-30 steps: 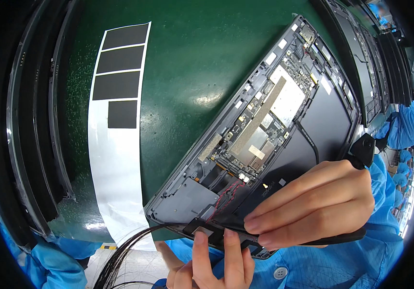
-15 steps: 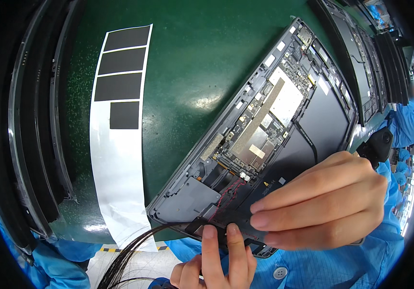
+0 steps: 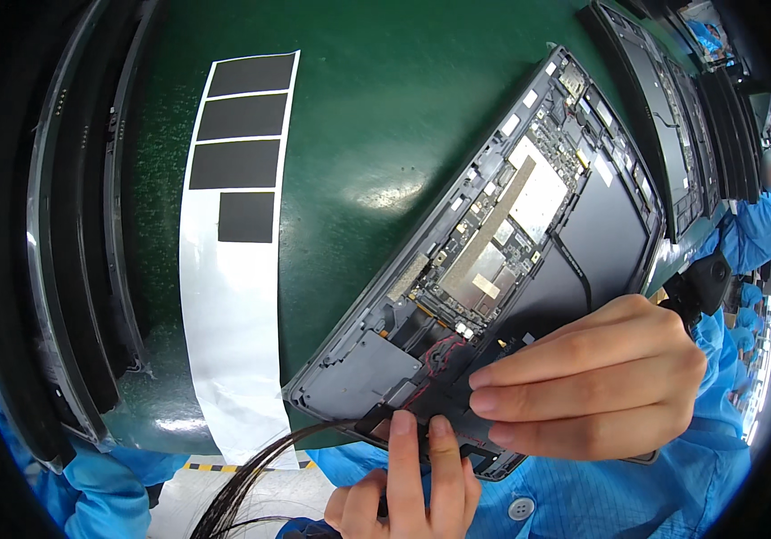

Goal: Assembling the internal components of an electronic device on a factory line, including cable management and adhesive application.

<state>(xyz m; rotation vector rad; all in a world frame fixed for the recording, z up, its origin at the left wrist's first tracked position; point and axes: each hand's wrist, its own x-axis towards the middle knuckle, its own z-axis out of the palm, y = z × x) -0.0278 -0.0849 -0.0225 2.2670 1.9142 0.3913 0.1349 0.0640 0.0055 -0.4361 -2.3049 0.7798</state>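
Note:
An opened grey tablet or thin laptop housing [image 3: 349,377] lies slanted on the green table, with its circuit board [image 3: 538,193], black battery area and thin red wires [image 3: 439,355] exposed. My left hand [image 3: 412,490] is at its near edge, index and middle fingers stretched out and resting on a small black piece there; its other fingers curl below. Over the battery area is my right hand [image 3: 592,386], fingers long and pressed together, tips pointing left near the red wires. Its thumb and whatever lies under the fingertips are hidden.
A white backing strip [image 3: 233,314] with several black rectangular stickers [image 3: 246,75] lies left of the housing. Dark panels [image 3: 80,225] stand in a row at far left. More opened housings [image 3: 646,99] lie at the far right. Dark hair strands [image 3: 251,467] hang at the near edge.
The view has shifted slightly, so the strip and housing appear a little farther right and lower. My right hand has edged left over the housing; my left fingers stay at the near edge.

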